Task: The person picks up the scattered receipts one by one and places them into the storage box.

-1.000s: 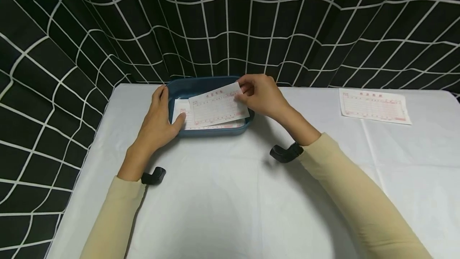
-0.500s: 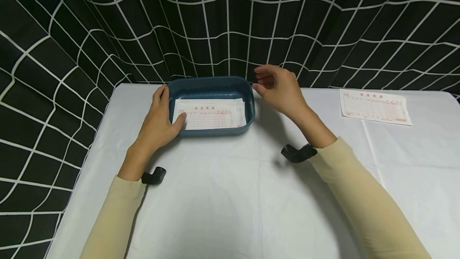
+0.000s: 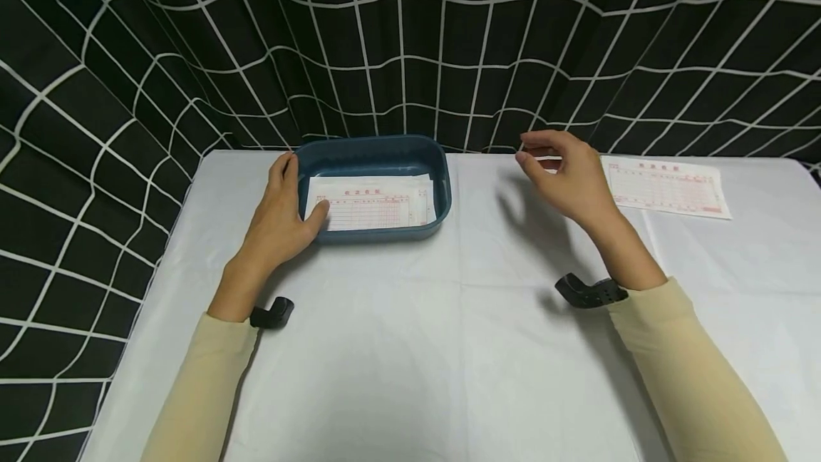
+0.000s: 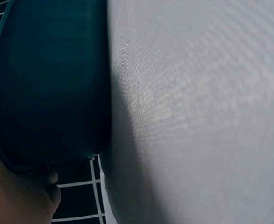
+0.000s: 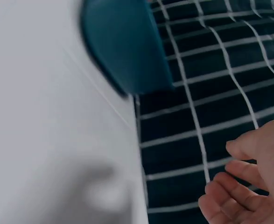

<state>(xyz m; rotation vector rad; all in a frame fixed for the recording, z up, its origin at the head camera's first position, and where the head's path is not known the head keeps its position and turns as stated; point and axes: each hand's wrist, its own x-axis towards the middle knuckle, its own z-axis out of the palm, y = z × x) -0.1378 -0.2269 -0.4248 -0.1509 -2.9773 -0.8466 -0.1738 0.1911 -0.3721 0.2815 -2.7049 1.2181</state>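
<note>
A blue plastic tray (image 3: 385, 235) stands at the table's far side. Receipt slips (image 3: 368, 207) with red print lie stacked inside it. My left hand (image 3: 272, 230) grips the tray's left end, thumb over the rim and fingers along the outside. In the left wrist view the tray's dark wall (image 4: 52, 84) fills the left side, with part of that hand (image 4: 17, 198) at its corner. To the right of the tray my right hand (image 3: 571, 177) hovers with loosely bent fingers, holding nothing. A single receipt slip (image 3: 670, 187) lies just beyond it on the right.
A white cloth (image 3: 385, 348) covers the table. Black fabric with a white grid (image 3: 410, 34) hangs right behind the far edge and along the left side. A black wrist-worn camera (image 3: 590, 292) sticks out from the right wrist, another (image 3: 272, 314) from the left.
The right hand let go of a receipt slip, which now lies in the tray on the others, and moved right toward the lone slip. The left hand stayed on the tray.
</note>
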